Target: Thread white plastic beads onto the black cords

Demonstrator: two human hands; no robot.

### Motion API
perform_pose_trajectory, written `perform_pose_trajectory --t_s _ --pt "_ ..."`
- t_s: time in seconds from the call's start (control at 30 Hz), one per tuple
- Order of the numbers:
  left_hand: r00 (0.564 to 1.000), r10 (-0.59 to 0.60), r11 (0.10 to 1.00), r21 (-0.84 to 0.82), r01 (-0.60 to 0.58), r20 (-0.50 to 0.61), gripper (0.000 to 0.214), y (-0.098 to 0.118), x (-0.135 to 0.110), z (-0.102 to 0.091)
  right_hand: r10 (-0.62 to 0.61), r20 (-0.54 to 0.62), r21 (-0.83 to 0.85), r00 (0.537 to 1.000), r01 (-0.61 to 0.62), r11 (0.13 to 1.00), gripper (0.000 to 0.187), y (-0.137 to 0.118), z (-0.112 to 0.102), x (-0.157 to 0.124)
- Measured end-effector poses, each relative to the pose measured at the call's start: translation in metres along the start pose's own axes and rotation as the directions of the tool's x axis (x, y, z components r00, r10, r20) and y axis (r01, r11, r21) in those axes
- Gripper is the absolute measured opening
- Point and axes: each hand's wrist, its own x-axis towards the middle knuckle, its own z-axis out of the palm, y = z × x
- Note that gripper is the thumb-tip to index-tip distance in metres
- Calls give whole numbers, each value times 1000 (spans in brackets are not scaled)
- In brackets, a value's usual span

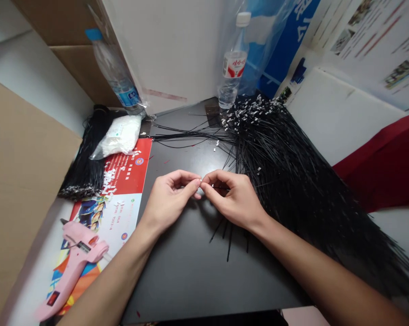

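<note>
A black tabletop point(197, 280) spreads before me, with a mass of thin black wires point(292, 181) at two o'clock. My left hand point(168, 199) and right hand point(231, 199) meet at twelve, fingertips point(194, 186) pinched nearly closed on a tiny white piece point(200, 182).

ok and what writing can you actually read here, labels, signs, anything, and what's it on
"公" in large white print on the blue banner, cut off at the frame edge
Too blurred to read: the water bottle's red label
Too blurred to read: the red printed sheet
Too small to read: the wall poster
</note>
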Motion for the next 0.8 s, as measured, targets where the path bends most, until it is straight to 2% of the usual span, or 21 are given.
perform_pose_trajectory --t_s 0.2,0.47,0.8 --pt "999 -26 996 -87 28 29 20 0 1 -2 -2 18 -61 1000 3 998 9 0 -1 1" --pt "999 -34 987 -159 39 32 17 -2 0 3 -39 -15 -32 999 39 999 10 1 1 1" --pt "999 -30 992 -125 31 14 11 -3 0 7 -103 -28 -112 994 99 989 12 1 4 0"
